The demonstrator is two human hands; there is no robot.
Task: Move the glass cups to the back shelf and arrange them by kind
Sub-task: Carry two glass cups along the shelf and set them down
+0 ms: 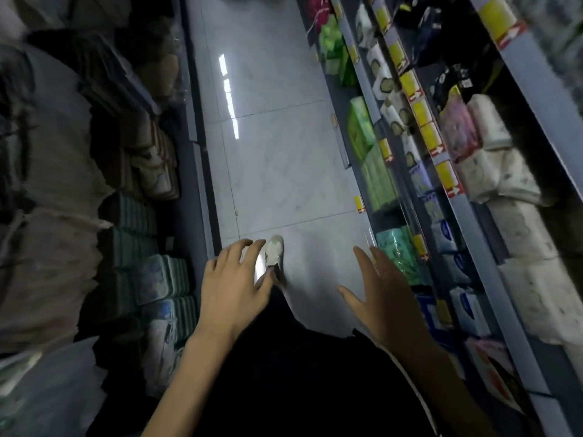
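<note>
No glass cup shows in this blurred head view. My left hand (235,285) is held out over the aisle floor with its fingers spread and loosely bent, holding nothing. A bright glint between its fingers and thumb lines up with the light streaks on the floor. My right hand (383,298) is stretched forward with straight fingers and the thumb out, also empty, close to the lower right shelf. A white shoe (275,253) is on the floor just beyond my left hand.
A pale tiled aisle floor (277,152) runs ahead between two shelf units. The left shelves (151,171) hold stacked packs. The right shelves (441,171) carry tissue and paper packs behind yellow price tags. Dark clothing fills the lower middle.
</note>
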